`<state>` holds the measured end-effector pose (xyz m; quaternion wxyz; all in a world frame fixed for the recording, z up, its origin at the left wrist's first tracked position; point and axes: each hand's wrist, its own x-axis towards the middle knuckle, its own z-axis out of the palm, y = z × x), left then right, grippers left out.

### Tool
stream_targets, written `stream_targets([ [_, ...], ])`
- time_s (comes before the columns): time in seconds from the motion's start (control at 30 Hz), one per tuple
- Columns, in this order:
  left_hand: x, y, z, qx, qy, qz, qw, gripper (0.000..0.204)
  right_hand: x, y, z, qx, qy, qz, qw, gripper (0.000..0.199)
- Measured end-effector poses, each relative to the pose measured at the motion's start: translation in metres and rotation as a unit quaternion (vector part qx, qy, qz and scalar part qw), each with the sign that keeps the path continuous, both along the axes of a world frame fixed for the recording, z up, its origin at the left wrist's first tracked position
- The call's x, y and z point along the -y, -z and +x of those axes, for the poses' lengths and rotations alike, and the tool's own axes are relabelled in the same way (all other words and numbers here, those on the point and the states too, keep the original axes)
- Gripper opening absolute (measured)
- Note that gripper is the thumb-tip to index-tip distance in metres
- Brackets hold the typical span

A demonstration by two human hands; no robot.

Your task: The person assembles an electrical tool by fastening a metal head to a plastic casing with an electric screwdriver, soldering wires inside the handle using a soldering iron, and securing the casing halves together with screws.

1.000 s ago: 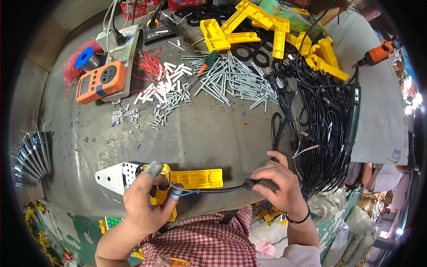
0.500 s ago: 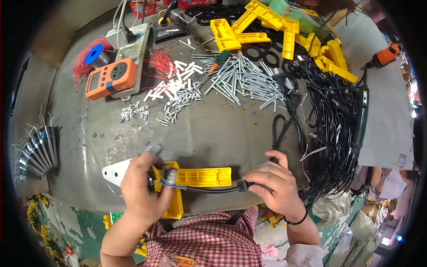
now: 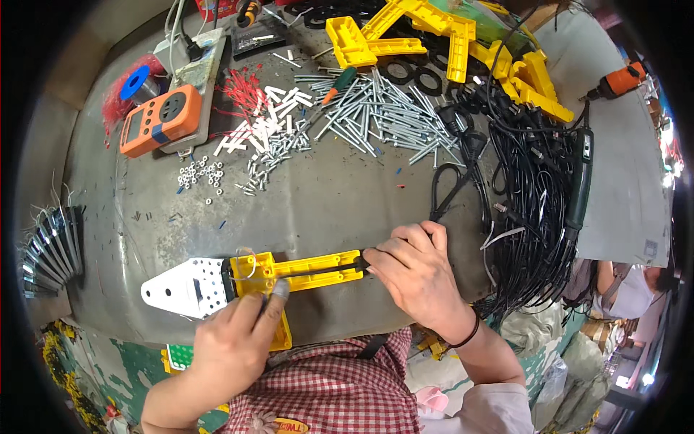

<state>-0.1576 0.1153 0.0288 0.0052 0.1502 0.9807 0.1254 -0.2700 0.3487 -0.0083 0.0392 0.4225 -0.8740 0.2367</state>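
Note:
A yellow plastic handle shell point(image 3: 318, 264) lies before me with its ribbed inner side up. At its left end sits a white metal blade-shaped plate point(image 3: 170, 293) with many small holes and a black edge. A black power cable point(image 3: 307, 270) runs along the shell's long arm. My left hand point(image 3: 235, 336) is closed at the corner of the shell, a grey-covered fingertip against the cable; what lies under its fingers is partly hidden. My right hand point(image 3: 419, 278) pinches the cable's black sleeve point(image 3: 363, 262) at the right end of the shell. A thin pale wire point(image 3: 251, 262) loops above the shell's left part.
Behind lie long screws point(image 3: 394, 116), white tubes point(image 3: 278, 116), red wires point(image 3: 242, 90) and small white rings point(image 3: 202, 173). An orange meter point(image 3: 160, 119) stands back left. Bundled black cables point(image 3: 531, 217) hang at the right, near yellow shells point(image 3: 535, 79). Metal plates point(image 3: 50, 249) stack at far left.
The cable has come down from above the shell into its long arm. My right hand has moved left and up to the shell's end; my left hand has dropped lower, baring the white plate.

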Motion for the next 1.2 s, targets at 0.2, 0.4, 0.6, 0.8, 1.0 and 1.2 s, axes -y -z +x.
stream_targets([
  [0.2,-0.002,-0.001,0.003,0.009,0.019,0.051,0.998,0.057,0.002,-0.012,-0.005,0.014,-0.024,0.072,0.997,0.019],
  [0.4,0.0,0.01,0.01,0.029,-0.011,0.034,0.999,0.055,0.018,-0.035,-0.003,0.072,-0.025,0.109,0.991,0.03],
  [0.6,-0.002,0.012,0.007,0.018,-0.027,-0.013,0.999,0.05,0.058,-0.032,0.009,0.06,-0.046,0.015,0.997,0.036],
  [0.8,-0.002,-0.008,0.005,0.023,-0.116,0.094,0.989,0.041,0.082,0.001,0.006,0.272,-0.126,-0.136,0.944,0.022],
  [1.0,0.018,-0.01,-0.024,-0.017,-0.006,0.053,0.998,0.041,0.09,0.008,0.01,0.222,-0.087,-0.09,0.967,0.015],
  [1.2,0.002,-0.001,0.021,-0.036,-0.046,-0.058,0.997,0.032,0.103,-0.001,0.018,0.213,-0.031,-0.096,0.972,0.014],
])
